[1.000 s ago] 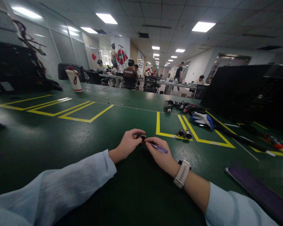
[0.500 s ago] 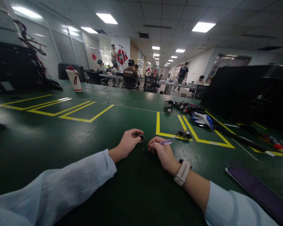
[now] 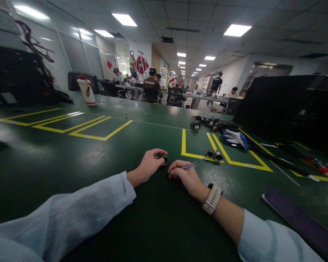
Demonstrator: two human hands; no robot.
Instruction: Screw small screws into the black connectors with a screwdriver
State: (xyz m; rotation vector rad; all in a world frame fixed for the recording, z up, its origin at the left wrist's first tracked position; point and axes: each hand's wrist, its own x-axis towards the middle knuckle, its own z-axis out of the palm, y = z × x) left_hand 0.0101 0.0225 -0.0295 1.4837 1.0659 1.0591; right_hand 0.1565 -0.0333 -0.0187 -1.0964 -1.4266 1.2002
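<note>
The hollow, ring-mouthed metal part (image 3: 166, 160) is pinched between the thumb and fingers of my left hand (image 3: 150, 165), and I judge the work on it begun but unfinished, though how much is left I cannot tell. My right hand (image 3: 186, 177) is curled near the smooth green tabletop (image 3: 104, 163), a glossy, translucent purple tool (image 3: 190, 166) tucked in it, clear of the part; whether its fingertips pinch anything else is hidden. Farther right, two round, shiny metal pieces (image 3: 218, 155) sit side by side at the yellow tape (image 3: 196, 157).
</note>
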